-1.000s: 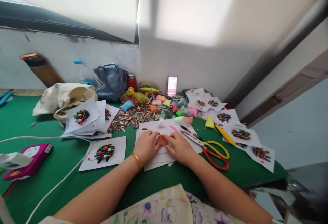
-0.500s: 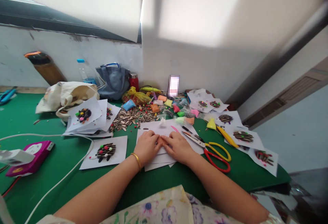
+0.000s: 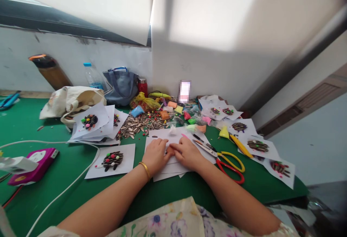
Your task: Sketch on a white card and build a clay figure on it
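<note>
My left hand (image 3: 156,155), with a gold bangle at the wrist, lies on a stack of white paper (image 3: 168,169). Its fingers are together, and its thumb presses at the side of a brown piece of modelling clay (image 3: 170,151). From the other side, my right hand (image 3: 187,153) has its bent fingers closed against the same clay. A small dark spot shows beside the clay; the fingers cover much of both. Scissors (image 3: 217,153) with red and yellow handles lie right of my right hand, their blades over the paper, near a black pen (image 3: 198,138).
Sunflower seeds (image 3: 135,125) and coloured clay packets (image 3: 165,114) are heaped behind the paper. Cards with seed figures lie left (image 3: 112,161) and right (image 3: 257,145). A white cable (image 3: 81,173) loops past a magenta box (image 3: 35,166). Bags and bottles stand along the wall.
My hands have shifted slightly around the brown clay, and the dark spot beside it shows more. The camera view has moved a little; the other things lie as before.
</note>
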`<state>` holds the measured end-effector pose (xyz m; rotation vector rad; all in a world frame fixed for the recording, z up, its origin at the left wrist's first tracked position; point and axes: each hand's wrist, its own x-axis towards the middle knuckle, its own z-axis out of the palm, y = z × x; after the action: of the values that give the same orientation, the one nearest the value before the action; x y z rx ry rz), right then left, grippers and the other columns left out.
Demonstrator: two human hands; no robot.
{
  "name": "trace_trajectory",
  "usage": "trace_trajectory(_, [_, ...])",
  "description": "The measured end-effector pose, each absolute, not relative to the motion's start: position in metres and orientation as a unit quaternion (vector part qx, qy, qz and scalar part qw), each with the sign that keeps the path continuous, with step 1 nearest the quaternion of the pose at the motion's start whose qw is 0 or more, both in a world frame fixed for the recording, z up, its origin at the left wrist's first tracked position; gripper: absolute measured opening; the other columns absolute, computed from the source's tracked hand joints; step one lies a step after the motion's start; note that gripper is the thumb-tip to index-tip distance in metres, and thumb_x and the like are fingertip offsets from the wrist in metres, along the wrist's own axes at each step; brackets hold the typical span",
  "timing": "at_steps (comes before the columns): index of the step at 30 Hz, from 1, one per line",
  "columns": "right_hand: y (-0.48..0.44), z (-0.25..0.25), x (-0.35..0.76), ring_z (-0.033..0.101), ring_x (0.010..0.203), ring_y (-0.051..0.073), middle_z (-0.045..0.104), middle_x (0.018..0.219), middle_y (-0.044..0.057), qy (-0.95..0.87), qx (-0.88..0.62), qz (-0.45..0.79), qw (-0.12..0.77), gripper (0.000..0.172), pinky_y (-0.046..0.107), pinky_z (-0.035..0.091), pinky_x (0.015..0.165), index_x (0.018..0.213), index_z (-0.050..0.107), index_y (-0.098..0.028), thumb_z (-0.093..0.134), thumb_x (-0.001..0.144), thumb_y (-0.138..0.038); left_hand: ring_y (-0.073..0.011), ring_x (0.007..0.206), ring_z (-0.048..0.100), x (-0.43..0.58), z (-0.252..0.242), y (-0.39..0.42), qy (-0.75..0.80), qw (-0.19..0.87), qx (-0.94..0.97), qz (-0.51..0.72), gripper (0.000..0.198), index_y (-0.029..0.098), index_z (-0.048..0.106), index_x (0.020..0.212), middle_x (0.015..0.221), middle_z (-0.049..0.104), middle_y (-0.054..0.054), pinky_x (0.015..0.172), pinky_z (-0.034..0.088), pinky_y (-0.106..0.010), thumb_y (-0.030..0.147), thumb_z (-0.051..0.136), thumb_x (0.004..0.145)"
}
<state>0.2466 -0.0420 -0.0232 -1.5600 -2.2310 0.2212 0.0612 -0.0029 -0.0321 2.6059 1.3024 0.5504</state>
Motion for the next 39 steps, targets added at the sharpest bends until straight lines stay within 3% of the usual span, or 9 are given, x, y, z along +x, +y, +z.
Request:
trace_trajectory(7, [-0.037, -0.023, 0.245, 0.043, 0.083, 0.018, 0.046, 0.084, 0.002, -0.816, -0.53, 0.065, 0.221, 0.024, 0.03, 0.034, 0.076, 0.108, 0.07, -0.027, 0.057, 0.088, -0.024, -0.0265, 0.102, 0.054, 0.061, -0.037, -0.002, 0.44, 0.076, 0.874, 0.189, 0.05, 0.015, 0.048, 0.131, 0.108, 0.06, -0.011, 0.092, 0.042, -0.04, 0.039, 0.057, 0.088])
trace_trajectory(12, [-0.033, -0.03, 0.247, 0.044, 0.084, 0.018, 0.047, 0.086, 0.003, -0.809, -0.524, 0.082, 0.255, 0.033, 0.03, 0.036, 0.076, 0.119, 0.066, -0.024, 0.054, 0.088, -0.019, -0.0267, 0.102, 0.053, 0.061, -0.037, -0.002, 0.431, 0.076, 0.879, 0.188, 0.054, 0.014, 0.047, 0.132, 0.11, 0.06, -0.012, 0.092, 0.042, -0.04, 0.04, 0.059, 0.087])
trace_trajectory(16, [-0.034, -0.032, 0.247, 0.044, 0.083, 0.018, 0.046, 0.084, 0.002, -0.812, -0.521, 0.094, 0.247, 0.028, 0.032, 0.037, 0.077, 0.111, 0.07, -0.027, 0.056, 0.088, -0.022, -0.0278, 0.103, 0.053, 0.061, -0.035, -0.003, 0.433, 0.065, 0.88, 0.184, 0.054, 0.014, 0.046, 0.133, 0.109, 0.06, -0.012, 0.092, 0.042, -0.041, 0.039, 0.059, 0.087])
trace_trajectory(20, [-0.03, -0.038, 0.254, 0.048, 0.087, 0.018, 0.049, 0.09, 0.004, -0.775, -0.549, 0.112, 0.293, 0.039, 0.032, 0.04, 0.082, 0.12, 0.066, -0.022, 0.053, 0.084, -0.015, -0.0274, 0.103, 0.053, 0.06, -0.033, -0.003, 0.425, 0.068, 0.884, 0.183, 0.052, 0.015, 0.045, 0.133, 0.111, 0.06, -0.012, 0.092, 0.043, -0.041, 0.038, 0.058, 0.088])
trace_trajectory(23, [-0.028, -0.043, 0.261, 0.051, 0.085, 0.017, 0.052, 0.089, 0.004, -0.756, -0.559, 0.121, 0.317, 0.038, 0.031, 0.042, 0.081, 0.116, 0.069, -0.02, 0.049, 0.084, -0.011, -0.0272, 0.103, 0.054, 0.06, -0.03, -0.002, 0.418, 0.075, 0.889, 0.174, 0.051, 0.015, 0.046, 0.132, 0.111, 0.061, -0.012, 0.092, 0.043, -0.041, 0.038, 0.058, 0.088])
trace_trajectory(28, [-0.031, -0.045, 0.263, 0.049, 0.08, 0.017, 0.051, 0.082, 0.003, -0.782, -0.554, 0.077, 0.274, 0.034, 0.03, 0.04, 0.074, 0.111, 0.072, -0.025, 0.053, 0.084, -0.015, -0.0271, 0.102, 0.054, 0.061, -0.028, -0.002, 0.413, 0.069, 0.891, 0.177, 0.045, 0.016, 0.05, 0.128, 0.11, 0.061, -0.011, 0.091, 0.044, -0.041, 0.038, 0.058, 0.089])
trace_trajectory(39, [-0.031, -0.045, 0.262, 0.052, 0.085, 0.018, 0.055, 0.087, 0.004, -0.778, -0.565, 0.071, 0.265, 0.036, 0.031, 0.042, 0.079, 0.116, 0.069, -0.023, 0.053, 0.085, -0.014, -0.026, 0.101, 0.054, 0.061, -0.028, -0.004, 0.403, 0.067, 0.893, 0.189, 0.034, 0.019, 0.058, 0.117, 0.106, 0.06, -0.01, 0.09, 0.043, -0.041, 0.038, 0.057, 0.089])
